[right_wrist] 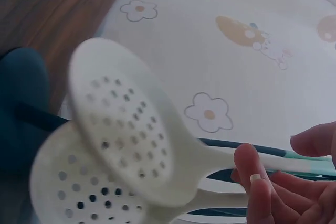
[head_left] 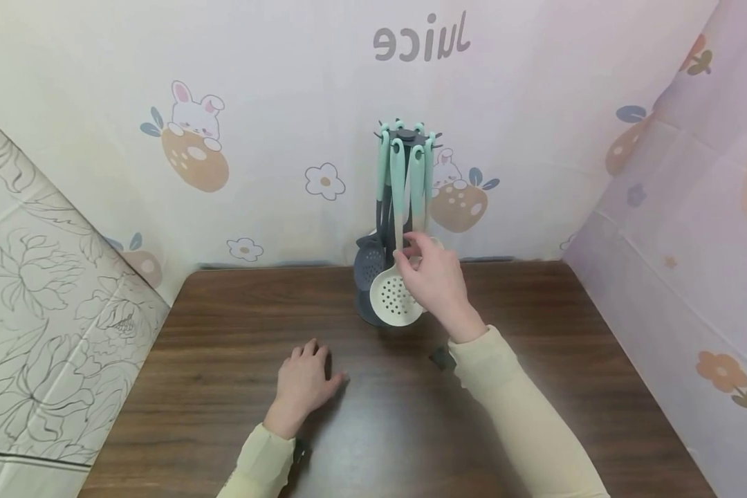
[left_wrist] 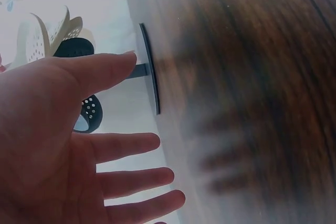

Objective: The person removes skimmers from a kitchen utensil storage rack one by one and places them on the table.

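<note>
in the head view, a white skimmer [head_left: 396, 297] is seen hung at the front of a utensil stand, whose dark top hub [head_left: 407, 135] is set a little past 12 o'clock. the skimmer's neck is met by the right hand [head_left: 432, 273], placed at 2 o'clock from its bowl; the slim neck was presumably chosen as the easiest part for fingers to reach round. fingers are seen at the neck in the right wrist view, with a gap left among them, so whether it is firmly clamped cannot be told.

the left hand [head_left: 305, 380] is held at 8 o'clock from the skimmer, over the table [head_left: 236, 332], with fingers straight and spread and nothing held; it seems to be kept low and aside so that the stand is not blocked. the two hands are well apart.

the utensils are hung by looped ends, probably so that their heads are kept off the table. at least four mint handles [head_left: 398, 169] can be counted, with more loops behind. two white perforated heads are shown in the right wrist view, and one dark perforated head [head_left: 370, 266] is hung at 10 o'clock from the skimmer.
</note>
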Demonstrator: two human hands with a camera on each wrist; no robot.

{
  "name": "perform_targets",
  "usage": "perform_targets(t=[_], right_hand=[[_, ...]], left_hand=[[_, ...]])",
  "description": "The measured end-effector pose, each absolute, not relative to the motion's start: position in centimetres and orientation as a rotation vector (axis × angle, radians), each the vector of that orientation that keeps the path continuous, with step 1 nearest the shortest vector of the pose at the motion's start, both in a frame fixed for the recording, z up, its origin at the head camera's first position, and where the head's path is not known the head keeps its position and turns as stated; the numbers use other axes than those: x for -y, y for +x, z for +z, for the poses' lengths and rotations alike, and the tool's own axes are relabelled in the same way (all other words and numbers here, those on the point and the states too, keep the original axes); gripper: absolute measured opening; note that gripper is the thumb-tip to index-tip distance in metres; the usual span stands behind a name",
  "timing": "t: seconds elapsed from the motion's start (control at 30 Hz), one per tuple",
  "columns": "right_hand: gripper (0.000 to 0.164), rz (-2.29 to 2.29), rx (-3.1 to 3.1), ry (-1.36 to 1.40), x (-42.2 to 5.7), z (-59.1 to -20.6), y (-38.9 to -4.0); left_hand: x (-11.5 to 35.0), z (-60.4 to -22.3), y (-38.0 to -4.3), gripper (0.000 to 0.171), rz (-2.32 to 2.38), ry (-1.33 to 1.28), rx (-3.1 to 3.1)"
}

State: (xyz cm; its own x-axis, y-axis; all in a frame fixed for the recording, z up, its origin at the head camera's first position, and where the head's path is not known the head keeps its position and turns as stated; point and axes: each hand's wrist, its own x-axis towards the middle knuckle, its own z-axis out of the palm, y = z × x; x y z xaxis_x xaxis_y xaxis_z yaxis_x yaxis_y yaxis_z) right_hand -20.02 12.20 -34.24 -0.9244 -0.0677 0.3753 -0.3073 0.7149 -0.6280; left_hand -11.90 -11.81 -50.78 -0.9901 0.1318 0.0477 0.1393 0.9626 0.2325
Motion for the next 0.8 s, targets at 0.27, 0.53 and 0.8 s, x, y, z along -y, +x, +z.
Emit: perform_targets(t=[0.27, 0.53, 0.8], right_hand=[[0.042, 1.073, 2.609, 0.300, -12.2, -35.0, -21.0], [0.029, 1.133, 2.583, 0.326, -12.3, -35.3, -21.3], [0.019, 1.193, 2.541, 0.341, -12.2, -35.6, -21.3]], left_hand=[[11.9, -50.6, -11.9, 0.066, -0.373, -0.184, 3.101], [12.0, -50.7, -12.0, 0.065, -0.379, -0.181, 3.098], [12.1, -50.7, -12.1, 0.065, -0.384, -0.160, 3.109]])
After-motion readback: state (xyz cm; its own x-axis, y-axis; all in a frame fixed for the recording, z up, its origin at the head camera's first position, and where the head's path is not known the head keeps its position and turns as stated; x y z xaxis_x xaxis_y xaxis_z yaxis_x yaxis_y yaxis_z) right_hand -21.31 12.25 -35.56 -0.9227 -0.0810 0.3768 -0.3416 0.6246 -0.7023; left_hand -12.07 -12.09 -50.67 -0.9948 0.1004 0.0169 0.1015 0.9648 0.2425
